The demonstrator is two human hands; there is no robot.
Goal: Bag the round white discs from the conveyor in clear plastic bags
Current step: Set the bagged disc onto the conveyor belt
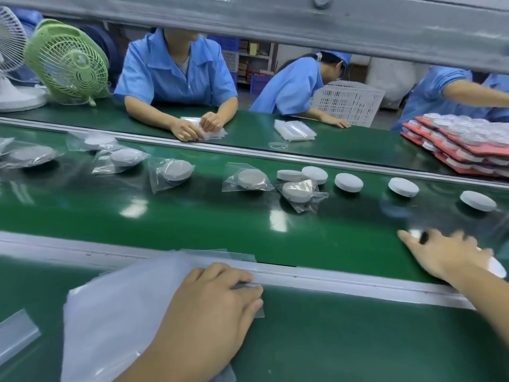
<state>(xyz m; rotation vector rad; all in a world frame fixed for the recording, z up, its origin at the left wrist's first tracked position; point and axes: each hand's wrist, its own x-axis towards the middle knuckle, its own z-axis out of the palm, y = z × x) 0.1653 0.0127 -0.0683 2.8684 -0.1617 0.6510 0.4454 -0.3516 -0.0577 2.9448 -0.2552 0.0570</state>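
Observation:
My left hand (pixel 212 304) lies flat on a stack of clear plastic bags (pixel 115 307) on the near green ledge, fingertips pinching the top bag's edge. My right hand (pixel 443 255), blurred, sits on the green conveyor belt (pixel 192 216) at the right, closed over a round white disc (pixel 497 267) whose edge shows beyond the palm. Several bare white discs (pixel 348 182) (pixel 403 186) (pixel 478 201) lie on the belt further back. Several discs in clear bags (pixel 252 179) (pixel 173 170) lie to their left.
A grey metal rail (pixel 344 282) separates my ledge from the belt. Across the belt, people in blue coats handle bags (pixel 294 130). Red trays of discs (pixel 462 144) are stacked at the far right. A green fan (pixel 67 62) and a white basket (pixel 347 102) stand behind.

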